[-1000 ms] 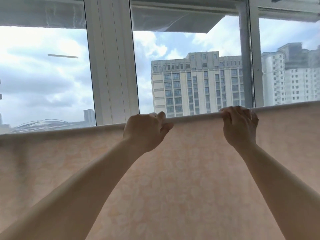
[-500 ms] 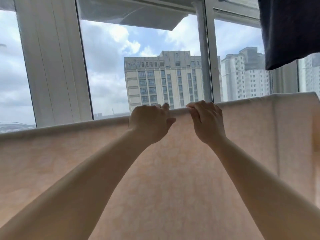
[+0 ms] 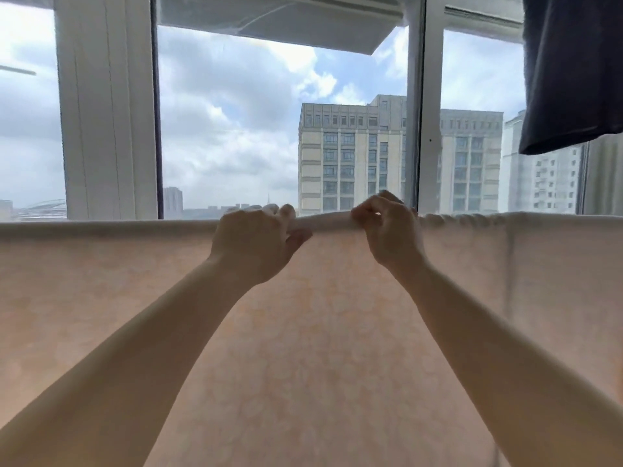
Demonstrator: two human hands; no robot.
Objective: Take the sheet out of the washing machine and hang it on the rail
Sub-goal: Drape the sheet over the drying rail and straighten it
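Sheet [image 3: 303, 332] hung draped over rail; left hand [image 3: 256, 241] and right hand [image 3: 392, 230] both gripped its top fold. Dark cloth [image 3: 573, 72] hung at 2 o'clock.

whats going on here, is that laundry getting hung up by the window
Yes. A person is hanging a pale peach sheet in front of a window. It is already draped across the whole view, its top edge folded over what is presumably the rail, which is hidden. The left hand and right hand both grip that top edge close together, near the middle. A dark garment hangs at the upper right.
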